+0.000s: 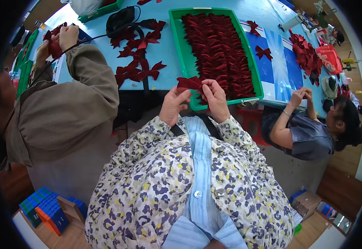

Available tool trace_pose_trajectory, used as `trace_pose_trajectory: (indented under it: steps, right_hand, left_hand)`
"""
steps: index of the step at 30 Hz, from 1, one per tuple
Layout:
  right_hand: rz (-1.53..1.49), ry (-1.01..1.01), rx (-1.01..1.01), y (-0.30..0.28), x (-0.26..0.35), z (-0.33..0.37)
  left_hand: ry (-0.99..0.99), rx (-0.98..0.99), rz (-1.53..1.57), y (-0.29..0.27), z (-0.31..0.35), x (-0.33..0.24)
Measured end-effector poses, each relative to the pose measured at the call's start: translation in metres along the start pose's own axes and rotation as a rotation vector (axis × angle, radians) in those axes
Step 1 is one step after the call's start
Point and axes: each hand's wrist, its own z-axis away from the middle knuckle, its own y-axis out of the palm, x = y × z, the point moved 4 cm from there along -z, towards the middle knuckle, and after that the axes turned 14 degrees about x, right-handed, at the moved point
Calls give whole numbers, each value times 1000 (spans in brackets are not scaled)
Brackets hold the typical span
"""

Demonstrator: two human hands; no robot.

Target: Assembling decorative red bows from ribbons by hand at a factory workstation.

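Between my two hands, just over the near edge of a green tray (257, 79), is a dark red fabric bow (188, 83). My right hand (216, 101) is closed, pinching the bow's right side between thumb and fingers. At the bow's left loop, my left hand (173, 104) has its fingers curled and its thumb just below the fabric; the fingertips behind are partly hidden. Tightly packed rows of matching red bows (218, 50) fill most of the tray. Loose bows (137, 70) lie on the blue table (164, 50) left of it.
A black pouch (121, 20) with a cord lies at the back left. Blue-and-white printed sheets (278, 54) carry two bows, with a red pile (303, 52) beyond. Co-workers sit close on both sides: a brown sleeve (90, 68) left, a person in grey (301, 135) right.
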Motion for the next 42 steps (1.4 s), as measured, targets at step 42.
trace_pose_trajectory:
  steps: [42]
  right_hand:
    - [-118,-35,-183,-14,-4,15]
  left_hand:
    - [205,-81,447,-3,-33,27]
